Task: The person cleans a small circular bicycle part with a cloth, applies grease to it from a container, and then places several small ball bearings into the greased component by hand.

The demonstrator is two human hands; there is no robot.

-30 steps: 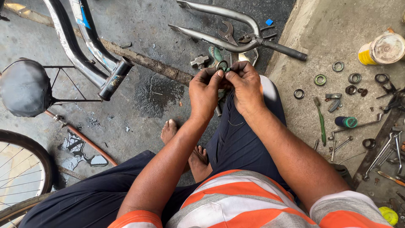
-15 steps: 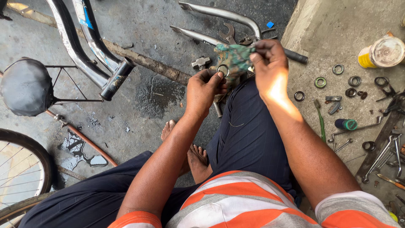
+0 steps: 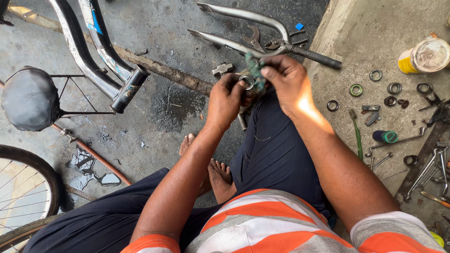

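Green rag (image 3: 255,70) in right hand (image 3: 287,82), silver metal ring (image 3: 247,82) in left hand (image 3: 227,98). Shirt (image 3: 262,220) orange/white/grey striped, trousers (image 3: 276,159) dark navy with faint pinstripe. Fork (image 3: 253,18) at top centre chrome; can (image 3: 424,56) upper right yellow with white lid; saddle (image 3: 28,98) at left black.
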